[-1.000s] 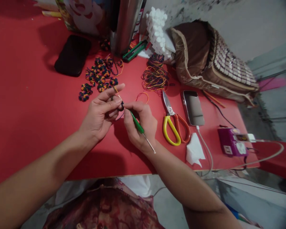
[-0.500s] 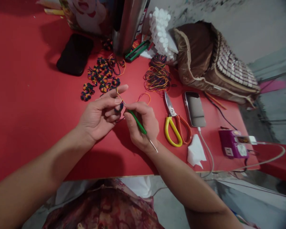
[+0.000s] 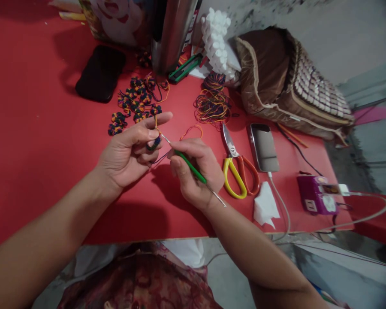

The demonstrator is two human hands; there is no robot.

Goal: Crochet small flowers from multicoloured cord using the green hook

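Note:
My left hand [image 3: 128, 148] pinches a small dark crochet piece [image 3: 153, 143] between thumb and fingers, its index finger stretched out with orange yarn [image 3: 156, 122] over it. In my right hand [image 3: 199, 171] is a green-handled crochet hook [image 3: 195, 170], gripped like a pen. The hook's thin metal tip meets the yarn at the crochet piece. Dark yarn trails below my left fingers. Just beyond my left hand lie several multicoloured crocheted flowers [image 3: 135, 98]. A loose tangle of multicoloured yarn [image 3: 212, 105] rests on the red table [image 3: 28, 171].
Scissors [image 3: 233, 152] with yellow and orange handles lie right of my right hand, beside a phone [image 3: 263, 147] on a cable. Further right sits a purple box [image 3: 315, 195]. A green cutter [image 3: 185, 68], metal cylinder [image 3: 172, 36], black case [image 3: 100, 74] and brown bag [image 3: 266, 68] are behind.
My left hand has shifted slightly left with the crochet piece. My right hand has drawn right and slightly down with the hook, showing more of its metal shaft.

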